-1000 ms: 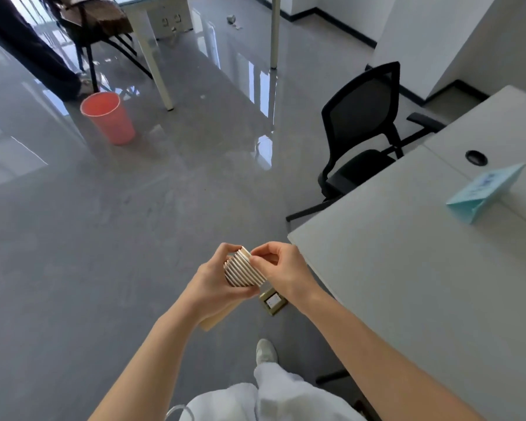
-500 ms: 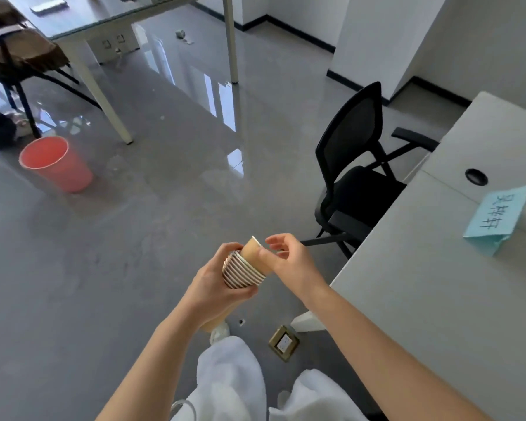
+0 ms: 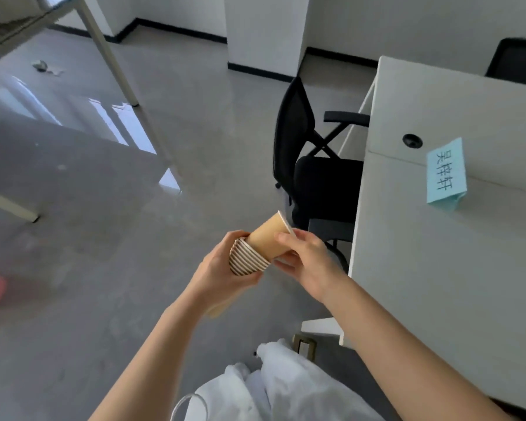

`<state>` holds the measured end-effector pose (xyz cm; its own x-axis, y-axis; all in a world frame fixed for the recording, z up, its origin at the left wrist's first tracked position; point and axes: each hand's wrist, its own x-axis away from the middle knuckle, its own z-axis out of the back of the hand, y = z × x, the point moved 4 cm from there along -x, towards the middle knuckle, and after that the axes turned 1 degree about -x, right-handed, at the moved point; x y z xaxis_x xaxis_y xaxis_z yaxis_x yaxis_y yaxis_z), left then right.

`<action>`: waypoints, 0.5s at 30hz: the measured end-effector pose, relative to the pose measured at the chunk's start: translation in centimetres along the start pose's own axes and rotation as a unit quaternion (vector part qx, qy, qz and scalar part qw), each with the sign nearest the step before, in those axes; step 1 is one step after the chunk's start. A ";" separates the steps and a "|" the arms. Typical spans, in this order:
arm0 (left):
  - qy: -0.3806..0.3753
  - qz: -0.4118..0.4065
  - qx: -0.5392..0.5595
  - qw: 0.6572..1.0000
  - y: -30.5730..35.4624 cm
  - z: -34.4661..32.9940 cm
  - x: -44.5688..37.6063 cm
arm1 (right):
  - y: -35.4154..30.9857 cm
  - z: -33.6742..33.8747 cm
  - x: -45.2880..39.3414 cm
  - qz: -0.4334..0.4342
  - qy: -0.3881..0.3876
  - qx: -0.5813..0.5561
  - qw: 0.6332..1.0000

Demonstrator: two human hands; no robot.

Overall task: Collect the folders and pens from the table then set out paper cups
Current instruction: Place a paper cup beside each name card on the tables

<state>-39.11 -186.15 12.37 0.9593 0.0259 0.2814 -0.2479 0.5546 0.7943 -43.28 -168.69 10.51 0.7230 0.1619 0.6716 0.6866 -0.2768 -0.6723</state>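
Note:
My left hand [image 3: 216,273] grips a stack of nested brown paper cups [image 3: 246,260] with white rims, held above the floor left of the white table [image 3: 438,268]. One top paper cup [image 3: 268,237] is drawn most of the way out of the stack, tilted up to the right. My right hand [image 3: 308,262] holds that cup by its rim and side. No folders or pens are in view.
A light blue folded name card [image 3: 445,174] with handwriting stands on the table near a round cable hole [image 3: 412,140]. A black office chair [image 3: 310,165] is tucked at the table's left side. Another table's legs [image 3: 119,62] stand at the left. A floor socket [image 3: 303,344] lies below.
My right hand has pulled the top cup further out of the stack. I have moved closer to the table, and the view has swung right past the chair.

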 end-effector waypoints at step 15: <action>-0.037 -0.024 0.003 0.999 9.0 -2.7 -18.5 | -13.3 19.6 -11.4 0.085 0.415 0.027 0.906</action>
<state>-58.77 -179.39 12.85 0.9573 -0.0632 0.2820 -0.2028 0.5481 0.8114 -59.14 -148.25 5.67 0.5280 -0.6519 0.5443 0.5897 -0.1797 -0.7874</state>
